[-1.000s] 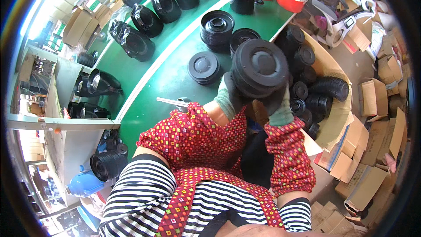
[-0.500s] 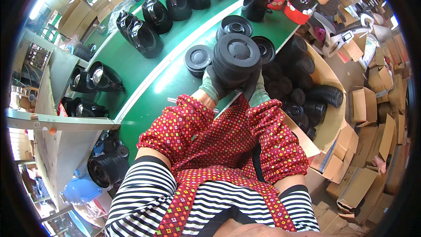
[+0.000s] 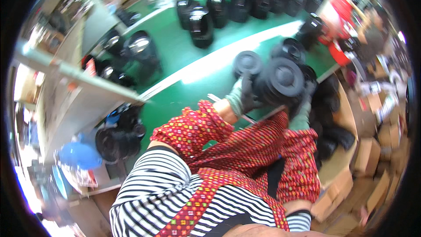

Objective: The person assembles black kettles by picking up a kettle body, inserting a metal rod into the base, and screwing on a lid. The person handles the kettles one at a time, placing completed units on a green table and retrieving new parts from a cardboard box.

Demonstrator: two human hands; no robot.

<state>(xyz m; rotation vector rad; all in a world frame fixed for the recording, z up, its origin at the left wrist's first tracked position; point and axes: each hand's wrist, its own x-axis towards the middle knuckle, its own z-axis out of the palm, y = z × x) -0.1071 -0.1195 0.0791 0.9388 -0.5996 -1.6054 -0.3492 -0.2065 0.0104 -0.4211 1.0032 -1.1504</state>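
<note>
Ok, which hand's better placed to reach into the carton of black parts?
Right, I'd say: the right hand holds the black stack on the side facing the carton; the left hand is across the stack, farther off. Both are occupied, though.

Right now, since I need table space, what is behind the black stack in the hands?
Behind the held stack is another black stack; a black round piece peeks out rightward. Their lower parts are mostly covered, so layers cannot be counted.
</note>
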